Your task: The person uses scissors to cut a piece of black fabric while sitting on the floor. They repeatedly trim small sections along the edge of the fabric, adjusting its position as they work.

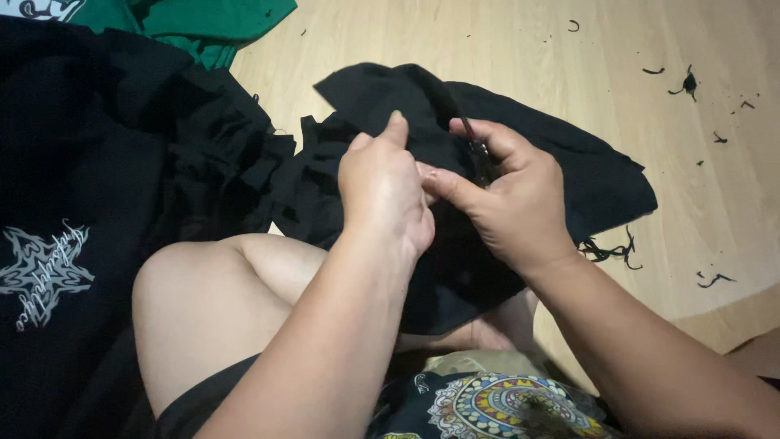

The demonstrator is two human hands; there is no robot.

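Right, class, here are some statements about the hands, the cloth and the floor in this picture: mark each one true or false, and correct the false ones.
1. Both hands work on a black garment. True.
2. The right hand holds a small dark tool against the cloth. True; what kind of tool it is cannot be told.
3. The left hand rests flat on the floor. False: it pinches the black garment, close to the right hand.
4. The wooden floor has dark thread scraps scattered on it. True.
5. A red garment lies at the top left. False: the green garment lies there.
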